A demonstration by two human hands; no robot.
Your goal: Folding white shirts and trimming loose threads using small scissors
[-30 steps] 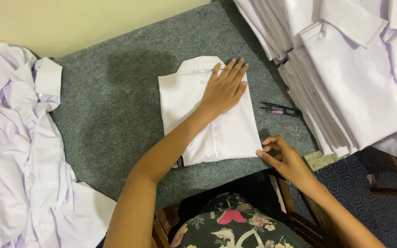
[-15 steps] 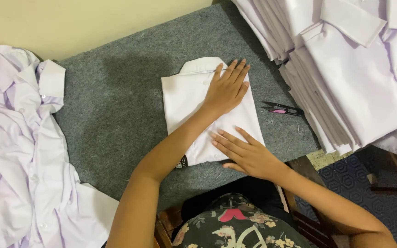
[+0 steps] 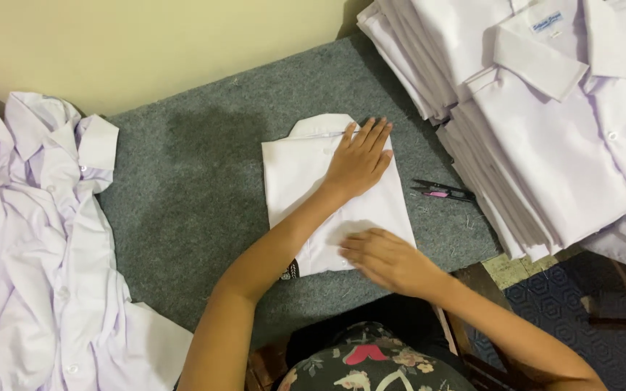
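- A heap of loose white shirts (image 3: 38, 253) lies crumpled at the left edge of the grey table (image 3: 182, 188).
- The folded white shirt (image 3: 306, 181) sits mid-table, a neat rectangle with its collar toward the wall.
- The left hand (image 3: 360, 159) presses flat on its upper part, fingers spread, gripping nothing.
- The right hand (image 3: 389, 261) lies flat, slightly blurred, on its lower edge.
- Small dark snips with a pink handle (image 3: 443, 191) lie just right.
- A tall stack of folded white shirts (image 3: 545, 123) fills the right.

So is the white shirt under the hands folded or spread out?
Folded. The shirt lies as a compact rectangle, collar on top, on the grey table, both hands pressing it flat.
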